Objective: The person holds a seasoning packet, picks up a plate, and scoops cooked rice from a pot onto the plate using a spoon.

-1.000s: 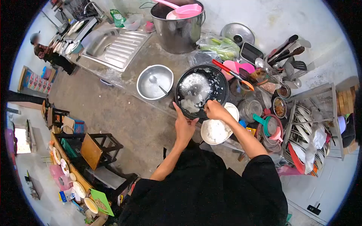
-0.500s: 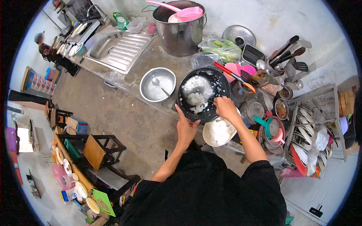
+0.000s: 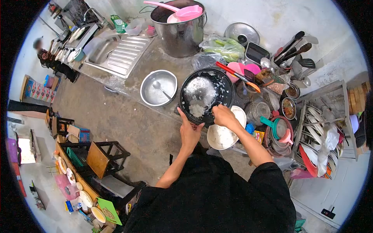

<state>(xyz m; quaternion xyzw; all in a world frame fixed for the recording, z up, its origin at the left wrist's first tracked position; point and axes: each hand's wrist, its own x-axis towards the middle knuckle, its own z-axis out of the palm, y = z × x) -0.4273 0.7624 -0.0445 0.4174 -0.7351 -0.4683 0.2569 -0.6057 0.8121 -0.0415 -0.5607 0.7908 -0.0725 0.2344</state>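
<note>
A round black bowl [image 3: 226, 91] stands at the counter's near edge, holding white powder [image 3: 200, 89] and a moist, pale grated-looking lump [image 3: 197, 110]. My left hand [image 3: 189, 134] grips its near-left rim, fingers underneath or along the side and thumb at the front. Over the near-right rim, my right hand [image 3: 224, 116] is closed in a fist on a thin spoon-like utensil, mostly hidden by the fingers and the mix. Below that hand sits a cream-coloured bowl [image 3: 222, 138] with white powder in it. To the left is a metal bowl [image 3: 144, 87] containing a spoon [image 3: 162, 90].
A large steel pot [image 3: 176, 39] with pink dippers stands behind, beside a bagged green vegetable [image 3: 221, 46]. Utensils, jars and strainers crowd the right, near a dish rack [image 3: 351, 120]. A sink [image 3: 126, 56] lies left; another person [image 3: 58, 64] stands far left.
My right hand has moved toward the near rim of the black bowl, and the pale lump has shifted nearer to me. My left hand keeps its hold. The view has shifted slightly.
</note>
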